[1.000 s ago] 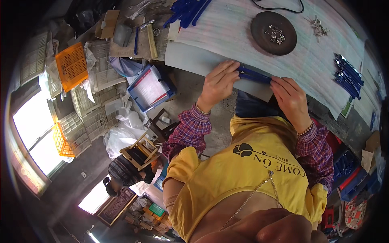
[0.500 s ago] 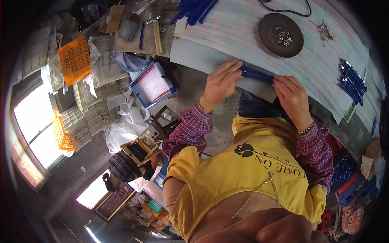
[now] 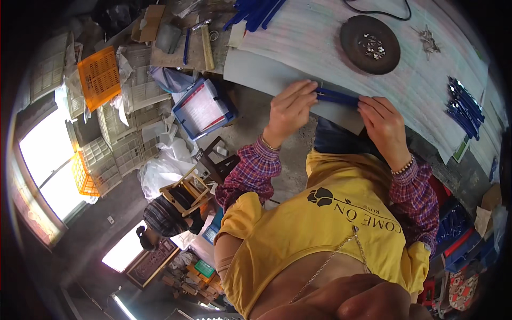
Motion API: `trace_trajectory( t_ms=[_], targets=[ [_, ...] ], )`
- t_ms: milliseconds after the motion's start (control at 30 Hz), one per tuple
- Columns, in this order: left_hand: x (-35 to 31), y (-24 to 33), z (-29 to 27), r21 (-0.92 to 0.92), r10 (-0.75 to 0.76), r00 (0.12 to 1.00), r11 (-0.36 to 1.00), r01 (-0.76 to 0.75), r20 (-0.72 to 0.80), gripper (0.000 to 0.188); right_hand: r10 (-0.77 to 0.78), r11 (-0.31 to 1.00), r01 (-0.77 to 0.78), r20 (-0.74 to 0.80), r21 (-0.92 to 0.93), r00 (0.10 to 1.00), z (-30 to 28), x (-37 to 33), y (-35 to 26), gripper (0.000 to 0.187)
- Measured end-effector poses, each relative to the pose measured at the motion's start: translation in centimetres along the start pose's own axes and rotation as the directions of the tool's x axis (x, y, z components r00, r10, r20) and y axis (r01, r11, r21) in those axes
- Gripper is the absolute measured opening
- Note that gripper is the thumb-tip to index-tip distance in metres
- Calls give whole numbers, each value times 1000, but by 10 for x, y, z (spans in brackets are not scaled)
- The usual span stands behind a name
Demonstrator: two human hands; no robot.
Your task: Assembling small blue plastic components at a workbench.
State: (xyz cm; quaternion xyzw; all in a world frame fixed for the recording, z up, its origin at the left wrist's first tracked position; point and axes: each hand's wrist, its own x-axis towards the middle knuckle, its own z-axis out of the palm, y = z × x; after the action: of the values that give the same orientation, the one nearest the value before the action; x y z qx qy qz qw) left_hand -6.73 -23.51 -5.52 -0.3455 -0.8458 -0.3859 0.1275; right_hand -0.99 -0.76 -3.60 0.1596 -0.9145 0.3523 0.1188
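Observation:
Between my two hands, over the table's near edge, is a narrow blue strip [image 3: 337,97], seemingly made of two long pieces laid together. My left hand [image 3: 290,106] pinches its left end, where a thin metal bit stands out by the fingertips. The fingers of my right hand [image 3: 383,125] are closed on its other end. Beyond the hands, a dark round dish [image 3: 349,53] holds small shiny metal parts [image 3: 374,50]. A bundle of blue strips [image 3: 465,109] lies to the right, and more blue strips [image 3: 256,13] lie at the far left of the table.
Thin metal pins [image 3: 428,40] lie beyond the dish, near a black cable [image 3: 381,17]. A hammer [image 3: 207,45] rests on a side board. Left of me are a blue bin [image 3: 221,120], an orange crate [image 3: 100,77] and a wooden stool [image 3: 186,192]. Another person [image 3: 165,216] is at lower left.
The two pieces of the blue strip look closer together than before. Both hands keep nearly the same place and grip.

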Motion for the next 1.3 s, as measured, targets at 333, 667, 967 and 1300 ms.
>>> trace_trajectory(
  t_ms=[333,667,967,1300],
  targets=[
    [-5,-16,-27,87,-14,1000,996,13,11,15,-66,997,66,-6,34,998,18,15,-8,17],
    [3,5,8,-35,57,998,998,-57,-10,19,31,999,-31,-26,-13,999,-8,-6,2,17],
    [-11,-16,-21,57,-25,999,998,27,-24,14,-62,998,62,3,27,998,17,12,-8,17],
    [-3,-7,0,-33,72,997,997,-72,-4,16,3,1000,-4,-59,-28,998,-2,-3,-3,16]
  ],
)
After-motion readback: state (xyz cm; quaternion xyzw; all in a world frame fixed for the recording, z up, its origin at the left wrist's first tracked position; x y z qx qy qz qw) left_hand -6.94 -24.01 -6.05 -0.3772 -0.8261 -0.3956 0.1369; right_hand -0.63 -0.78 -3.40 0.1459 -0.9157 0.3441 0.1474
